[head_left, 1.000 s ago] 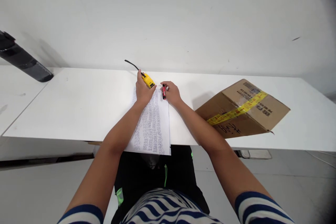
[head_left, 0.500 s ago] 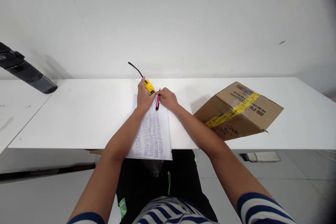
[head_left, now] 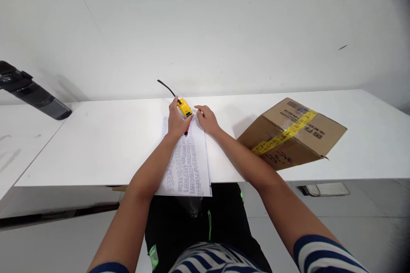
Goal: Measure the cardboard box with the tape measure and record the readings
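Note:
My left hand [head_left: 177,121] is closed around a yellow tape measure [head_left: 185,107], whose black wrist strap sticks out toward the wall. A red and black pen [head_left: 187,129] slants over the written sheets of paper [head_left: 192,166], its upper part hidden by the left hand and tape measure. Just to the right, my right hand [head_left: 208,120] rests by the top right corner of the paper. Its index finger points out toward the tape measure and the other fingers are bent; nothing shows in it.
A taped cardboard box [head_left: 294,132] stands on the white table [head_left: 96,145], right of my right forearm. On the far left is a dark bottle [head_left: 38,94]. The wall rises behind the table's back edge, and the paper overhangs the front edge.
The pen has shifted left, from beside the right fingers to partly behind the left hand. My right hand has drawn away from the pen and tape measure. The left hand keeps the tape measure.

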Motion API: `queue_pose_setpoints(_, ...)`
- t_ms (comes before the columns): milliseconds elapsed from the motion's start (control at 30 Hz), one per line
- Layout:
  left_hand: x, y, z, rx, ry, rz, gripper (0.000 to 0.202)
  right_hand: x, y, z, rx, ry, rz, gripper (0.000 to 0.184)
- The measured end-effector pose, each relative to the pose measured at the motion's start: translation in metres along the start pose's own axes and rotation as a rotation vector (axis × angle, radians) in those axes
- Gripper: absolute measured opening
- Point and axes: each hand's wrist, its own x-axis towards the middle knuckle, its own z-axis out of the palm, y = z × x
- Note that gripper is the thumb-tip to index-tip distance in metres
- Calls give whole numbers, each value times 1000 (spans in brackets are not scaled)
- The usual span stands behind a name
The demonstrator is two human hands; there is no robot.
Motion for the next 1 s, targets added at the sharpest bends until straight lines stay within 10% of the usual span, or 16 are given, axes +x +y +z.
queue_pose_setpoints(300, 0, -4, 4, 161, -223, 314, 71, -7, -7, -2, 292, -28, 19, 110)
queue_pose_setpoints(1000, 5, -2, 6, 333, -199, 613, 58, -5, -5, 1, 238, 37, 43, 104)
